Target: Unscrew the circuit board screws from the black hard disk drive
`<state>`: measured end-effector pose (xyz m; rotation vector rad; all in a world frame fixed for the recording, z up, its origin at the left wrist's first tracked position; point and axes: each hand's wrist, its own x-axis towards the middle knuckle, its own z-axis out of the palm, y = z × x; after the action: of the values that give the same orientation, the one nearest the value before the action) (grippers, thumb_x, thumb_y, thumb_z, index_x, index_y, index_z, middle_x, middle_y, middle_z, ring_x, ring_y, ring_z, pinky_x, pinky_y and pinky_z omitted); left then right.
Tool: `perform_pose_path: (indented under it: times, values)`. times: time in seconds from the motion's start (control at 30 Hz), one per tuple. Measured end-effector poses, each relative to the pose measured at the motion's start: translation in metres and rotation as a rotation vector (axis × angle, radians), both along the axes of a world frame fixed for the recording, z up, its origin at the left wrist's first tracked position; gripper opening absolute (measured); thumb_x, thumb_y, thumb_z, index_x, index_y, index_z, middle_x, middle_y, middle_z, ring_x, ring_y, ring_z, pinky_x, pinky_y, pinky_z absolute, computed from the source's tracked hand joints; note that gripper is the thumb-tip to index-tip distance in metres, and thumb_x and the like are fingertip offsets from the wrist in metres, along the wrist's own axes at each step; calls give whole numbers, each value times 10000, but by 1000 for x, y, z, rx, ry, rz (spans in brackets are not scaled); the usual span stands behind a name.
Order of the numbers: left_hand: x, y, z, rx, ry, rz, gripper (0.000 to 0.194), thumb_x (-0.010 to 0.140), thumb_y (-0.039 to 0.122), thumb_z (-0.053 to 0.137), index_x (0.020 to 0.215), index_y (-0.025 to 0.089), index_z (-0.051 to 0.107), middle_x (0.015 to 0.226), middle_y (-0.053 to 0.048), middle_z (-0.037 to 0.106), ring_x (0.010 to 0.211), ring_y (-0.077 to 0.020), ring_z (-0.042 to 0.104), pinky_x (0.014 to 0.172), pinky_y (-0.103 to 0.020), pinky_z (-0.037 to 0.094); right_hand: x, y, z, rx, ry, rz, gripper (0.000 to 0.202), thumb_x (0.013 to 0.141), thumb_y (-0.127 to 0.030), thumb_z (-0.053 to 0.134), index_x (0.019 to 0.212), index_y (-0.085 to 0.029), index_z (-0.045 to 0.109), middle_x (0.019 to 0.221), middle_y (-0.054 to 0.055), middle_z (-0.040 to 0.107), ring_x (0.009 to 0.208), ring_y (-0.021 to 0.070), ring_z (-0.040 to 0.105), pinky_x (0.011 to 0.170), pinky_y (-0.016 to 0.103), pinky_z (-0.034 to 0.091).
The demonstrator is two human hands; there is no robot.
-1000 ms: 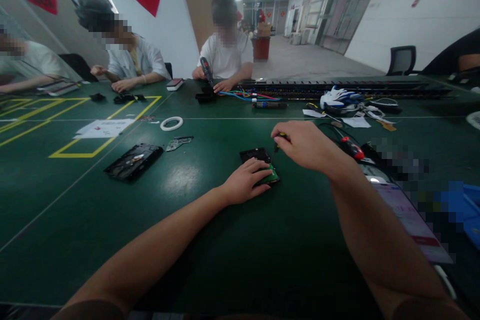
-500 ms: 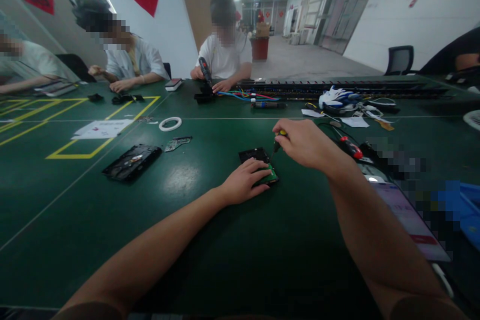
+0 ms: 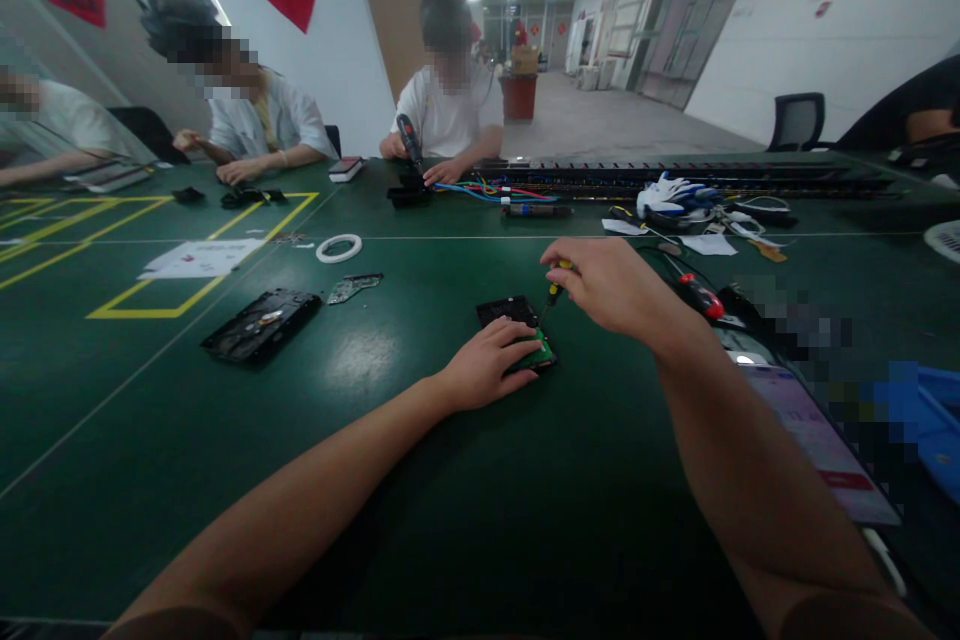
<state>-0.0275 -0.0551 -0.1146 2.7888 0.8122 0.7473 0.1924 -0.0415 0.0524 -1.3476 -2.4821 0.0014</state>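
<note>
A black hard drive (image 3: 504, 308) with a green circuit board (image 3: 541, 348) lies flat on the table in front of me. My left hand (image 3: 491, 360) rests over it with outstretched fingers, pressing on its top and covering much of the board. In my right hand (image 3: 596, 282) is a small screwdriver (image 3: 553, 294) with a yellow and black handle, pinched between thumb and fingers. It stands nearly upright, tip at the drive's right edge; I cannot tell whether it sits in a screw. Farther left lie a second black drive casing (image 3: 262, 322) and a loose circuit board (image 3: 354, 288).
Left of centre are a white tape ring (image 3: 339, 248) and a paper sheet (image 3: 201, 258). To the right lie a red-handled screwdriver (image 3: 701, 296), gloves (image 3: 671, 198), a phone (image 3: 814, 440) and a blue basket (image 3: 941, 420). Across the table a person holds an electric screwdriver (image 3: 409, 140).
The screwdriver's handle has turned slightly in my right fingers, showing more yellow. My left hand and the hard drive have stayed in place.
</note>
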Motion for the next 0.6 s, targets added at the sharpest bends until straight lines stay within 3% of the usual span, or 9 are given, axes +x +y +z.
perform_pose_path:
  times: [0.17, 0.6]
  values:
    - [0, 1, -2, 10, -6, 0, 476, 1035, 451, 588, 1437, 197, 584, 1472, -145, 585, 1408, -305, 535, 1241, -567, 378, 1, -1, 1, -12, -24, -59, 225, 994, -193, 586, 1166, -152, 726, 1137, 122, 784, 1060, 291, 719, 920, 383, 500]
    - [0, 0, 0, 2, 8, 2, 477, 1039, 451, 582, 1438, 191, 587, 1479, -141, 583, 1419, -299, 530, 1250, -547, 371, 5, 3, -2, -5, 32, 22, 285, 945, -116, 573, 1160, -178, 750, 1179, 105, 781, 1078, 285, 721, 964, 397, 514]
